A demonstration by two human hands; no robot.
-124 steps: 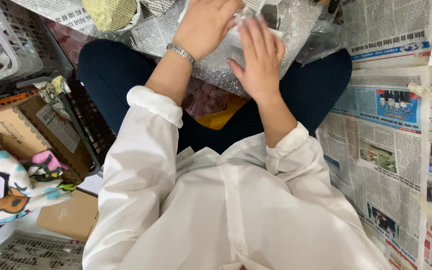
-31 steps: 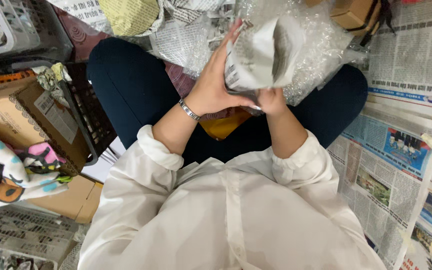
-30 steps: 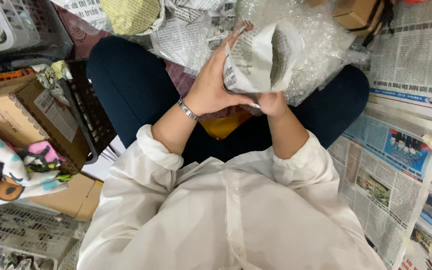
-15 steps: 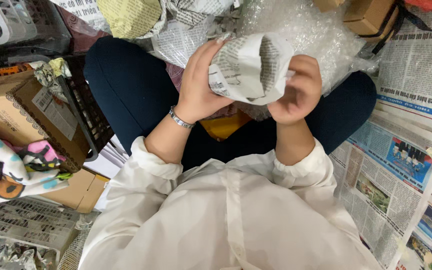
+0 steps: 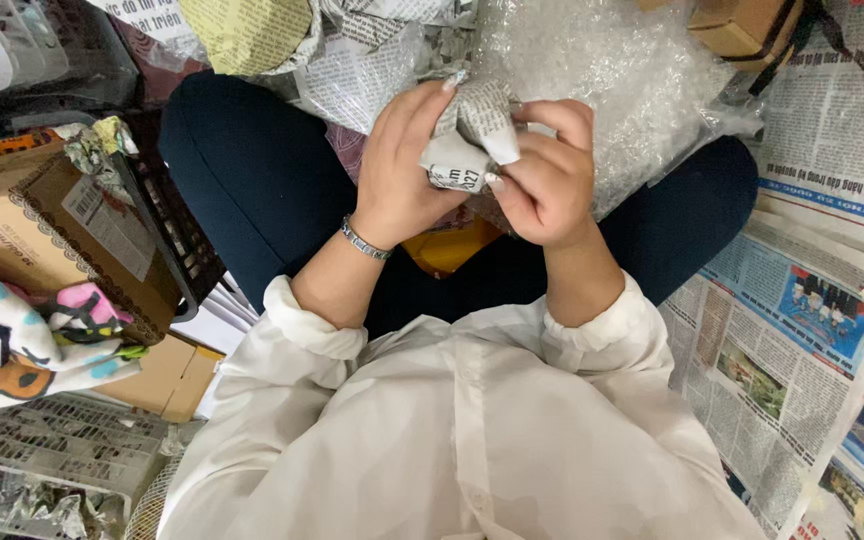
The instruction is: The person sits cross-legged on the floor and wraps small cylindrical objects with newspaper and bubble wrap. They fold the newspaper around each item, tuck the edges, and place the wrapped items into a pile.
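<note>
On a floor spread with newspaper sheets (image 5: pixel 802 330), a person in a white shirt (image 5: pixel 452 440) sat cross-legged and held a small bundle wrapped in newsprint (image 5: pixel 472 135) above the lap. The left hand (image 5: pixel 402 170), a thin bracelet (image 5: pixel 364 240) at its wrist, was curled around the bundle's left side, fingers closed against the paper. The right hand (image 5: pixel 547 175) gripped the other side, thumb and fingertips pinching a folded corner. The bundle sat between both palms, just in front of a heap of bubble wrap (image 5: pixel 602 80) that lay over the knees.

Whatever was inside the paper could not be seen. The wrap looked loosely gathered, and the pinched corner appeared to be the only thing keeping that end shut; a slackened grip could have let the folds spring open and the contents slide out toward the floor. Thin newsprint pulled hard at a crease could also have torn.

Space around the sitter was tight. A dark plastic basket (image 5: pixel 167 235) stood against the left knee with a cardboard box (image 5: pixel 42 225) in it, a patterned cloth item (image 5: pixel 32 335) beside that, and more crumpled paper (image 5: pixel 352 50) lay ahead. An elbow swung wide could have knocked the basket or scattered the loose sheets.
</note>
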